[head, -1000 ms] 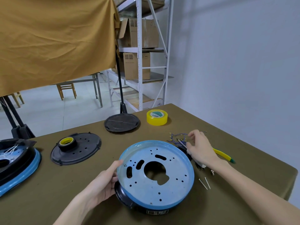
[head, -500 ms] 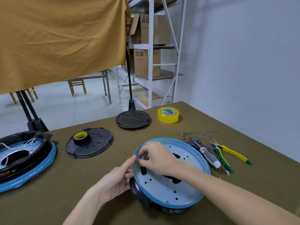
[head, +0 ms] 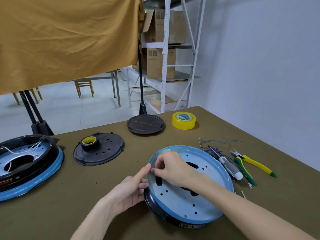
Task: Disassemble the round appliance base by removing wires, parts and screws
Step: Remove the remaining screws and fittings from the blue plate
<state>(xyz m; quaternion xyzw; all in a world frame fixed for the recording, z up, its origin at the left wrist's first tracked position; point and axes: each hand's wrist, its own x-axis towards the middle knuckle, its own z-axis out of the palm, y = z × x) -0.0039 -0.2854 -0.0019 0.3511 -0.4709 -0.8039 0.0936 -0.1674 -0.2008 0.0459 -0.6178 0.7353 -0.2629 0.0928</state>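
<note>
Round appliance base [head: 199,196] sits on the surface [head: 86,196] close to the person, tilted, its pale blue perforated plate facing up over a black lower shell. The right hand [head: 170,168] reaches across the plate to its left rim with fingertips curled together there, seemingly pinching something small that I cannot make out. The left hand [head: 128,191] steadies the base from the left, fingers against the black shell and one finger stretched up to touch the blue rim.

By the look of it the job is well along: no wires show on the plate, and a loose bundle of blue wires [head: 214,146] lies just beyond the base. Whatever the right hand is working at the rim seems to be what remains, along with parting plate from shell.

Counted: one screwdriver [head: 231,168], one pair of pliers [head: 251,163], a few small loose screws [head: 243,194] by the right rim, two black discs [head: 110,153], [head: 145,124], two tape rolls, one yellow [head: 183,120] and one black-edged [head: 89,142] on the nearer disc, and one second base [head: 26,163] with white wires in place at far left.
</note>
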